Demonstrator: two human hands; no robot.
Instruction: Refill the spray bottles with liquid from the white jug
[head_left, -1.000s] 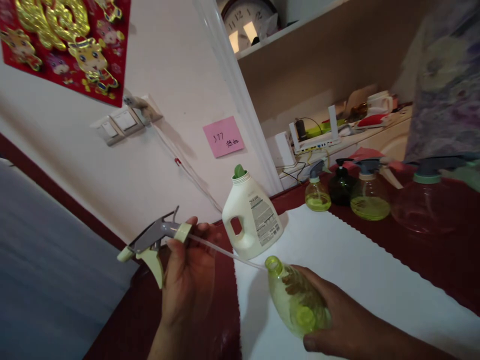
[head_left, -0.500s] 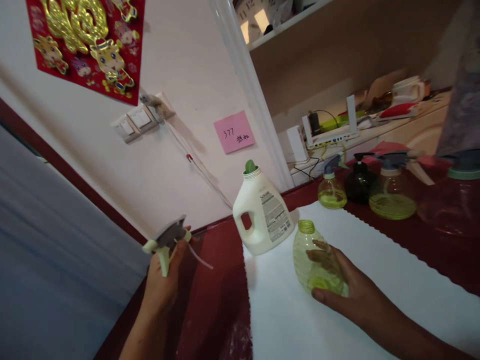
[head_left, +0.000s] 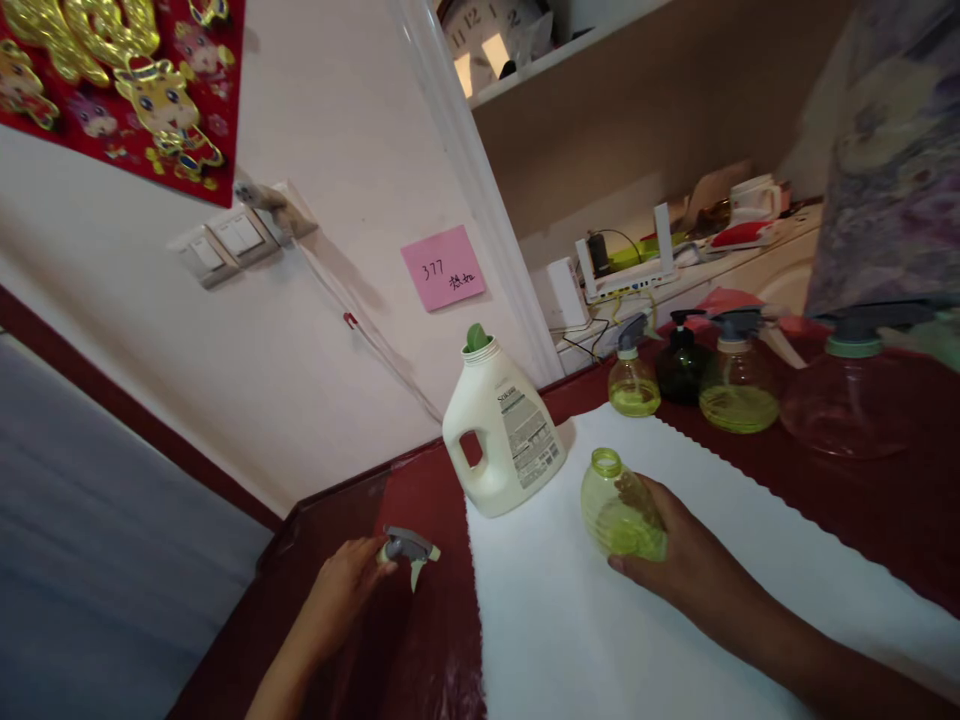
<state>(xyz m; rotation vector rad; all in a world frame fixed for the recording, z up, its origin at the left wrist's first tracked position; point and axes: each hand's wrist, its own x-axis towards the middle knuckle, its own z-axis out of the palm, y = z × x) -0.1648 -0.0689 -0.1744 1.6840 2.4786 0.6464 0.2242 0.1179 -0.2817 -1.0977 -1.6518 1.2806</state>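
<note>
My left hand has its fingers closed around the collar end of a grey and pale-green trigger sprayer head, low over the dark red tabletop. The sprayer's dip tube does not show. In my right hand is a translucent yellow-green spray bottle, gripped round its side and tilted slightly to the left. Its neck is uncapped, and some yellow-green tint shows low inside. Behind and left of the bottle stands a large cream detergent jug, open, with a green spout in its mouth.
A white sheet covers part of the red table. At the back right stand a small spray bottle, a dark pump bottle, a yellow-filled spray bottle and a pink one. A router sits on the shelf behind.
My left hand has lowered the sprayer head to the tabletop, and it now points right. My right hand has tilted the bottle a little. The view has shifted right.
</note>
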